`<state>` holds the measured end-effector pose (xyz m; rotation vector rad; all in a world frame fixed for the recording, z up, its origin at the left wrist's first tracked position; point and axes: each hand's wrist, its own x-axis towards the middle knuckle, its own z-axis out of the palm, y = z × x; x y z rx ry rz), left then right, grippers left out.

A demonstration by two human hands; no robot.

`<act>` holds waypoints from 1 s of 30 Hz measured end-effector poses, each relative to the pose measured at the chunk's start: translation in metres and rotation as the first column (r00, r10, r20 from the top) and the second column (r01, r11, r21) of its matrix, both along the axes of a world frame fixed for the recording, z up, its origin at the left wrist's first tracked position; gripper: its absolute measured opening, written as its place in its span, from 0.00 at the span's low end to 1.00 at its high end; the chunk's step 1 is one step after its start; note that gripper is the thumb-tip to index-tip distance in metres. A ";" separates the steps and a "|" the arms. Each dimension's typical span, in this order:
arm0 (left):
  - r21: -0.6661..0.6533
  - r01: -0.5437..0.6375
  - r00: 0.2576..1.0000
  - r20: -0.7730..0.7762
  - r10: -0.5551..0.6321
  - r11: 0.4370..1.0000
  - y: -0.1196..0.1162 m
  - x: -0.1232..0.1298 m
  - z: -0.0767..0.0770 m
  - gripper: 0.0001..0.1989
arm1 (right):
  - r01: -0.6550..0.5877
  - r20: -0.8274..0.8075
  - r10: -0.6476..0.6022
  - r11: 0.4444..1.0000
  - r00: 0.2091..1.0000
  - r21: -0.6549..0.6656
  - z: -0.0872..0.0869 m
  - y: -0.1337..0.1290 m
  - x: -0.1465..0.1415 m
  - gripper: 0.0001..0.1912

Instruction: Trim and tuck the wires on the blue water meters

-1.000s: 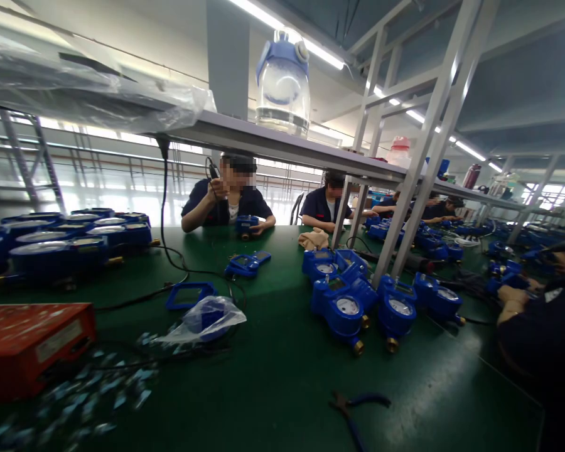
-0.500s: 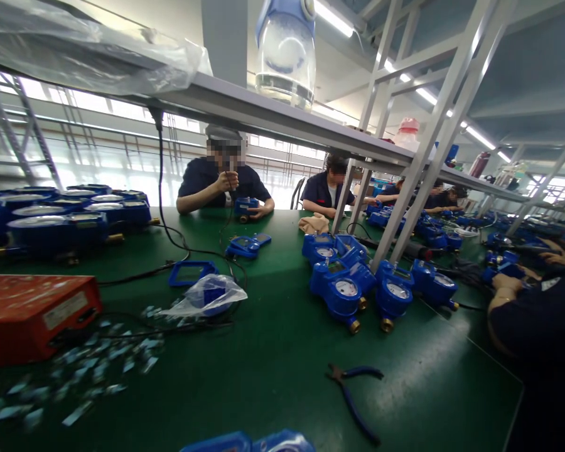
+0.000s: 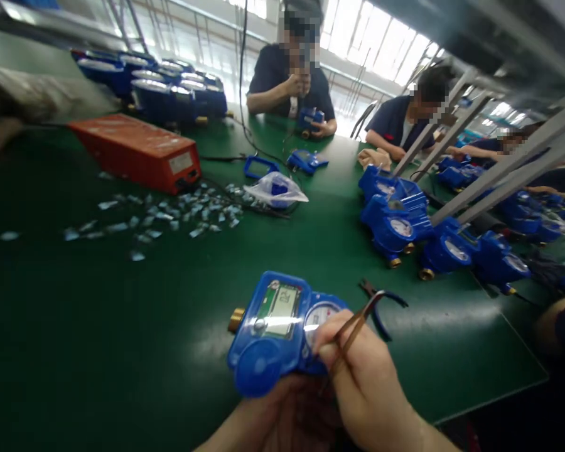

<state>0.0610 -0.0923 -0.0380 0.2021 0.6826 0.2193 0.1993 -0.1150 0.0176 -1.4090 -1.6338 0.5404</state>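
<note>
Tilted toward me at the front of the table is a blue water meter (image 3: 257,320) with a lit-looking display, a round dial, a round blue cap and a brass fitting. My left hand (image 3: 275,411) holds it from below, fingers mostly hidden under it. Over the dial side, my right hand (image 3: 367,370) is closed around brown metal tweezers (image 3: 353,329), whose bent end sticks up and right. Its fingertips are at the dial's edge; whether they press on it I cannot tell. Just behind that hand, blue-handled cutting pliers (image 3: 381,320) lie on the table.
Small pale-blue pieces (image 3: 169,213) are scattered left of centre, by an orange box (image 3: 141,150) and a plastic bag (image 3: 280,190). Blue meters stand at right (image 3: 390,226) and back left (image 3: 164,94). Co-workers (image 3: 287,81) sit across the green table (image 3: 122,351); shelf posts rise at right.
My view has tilted down and turned left. Both my hands now show, with the meter and tweezers; before, only the tops of blue parts showed at the bottom edge.
</note>
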 end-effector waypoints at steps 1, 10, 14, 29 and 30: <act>-0.025 0.012 1.000 0.022 -0.011 1.000 -0.002 0.001 -0.004 0.14 | 0.013 -0.029 -0.014 0.999 0.999 -0.032 0.001 -0.002 0.001 0.07; 0.088 0.069 0.987 0.136 -0.081 0.994 -0.003 0.003 -0.007 0.13 | 0.087 -0.028 -0.089 0.994 0.996 -0.063 0.004 -0.011 0.008 0.06; 0.166 0.080 0.994 0.055 -0.090 0.983 -0.004 0.003 -0.001 0.12 | 0.104 -0.048 -0.107 0.993 0.993 -0.054 0.003 -0.008 0.008 0.06; 0.385 0.019 0.993 -0.118 0.028 0.923 -0.019 -0.049 0.011 0.08 | 0.248 -0.451 -0.159 0.958 0.878 0.145 -0.019 -0.017 0.001 0.08; 0.425 0.010 0.985 -0.158 0.063 0.905 -0.017 -0.054 0.013 0.08 | 0.270 -0.458 -0.163 0.946 0.874 0.177 -0.020 -0.017 -0.001 0.08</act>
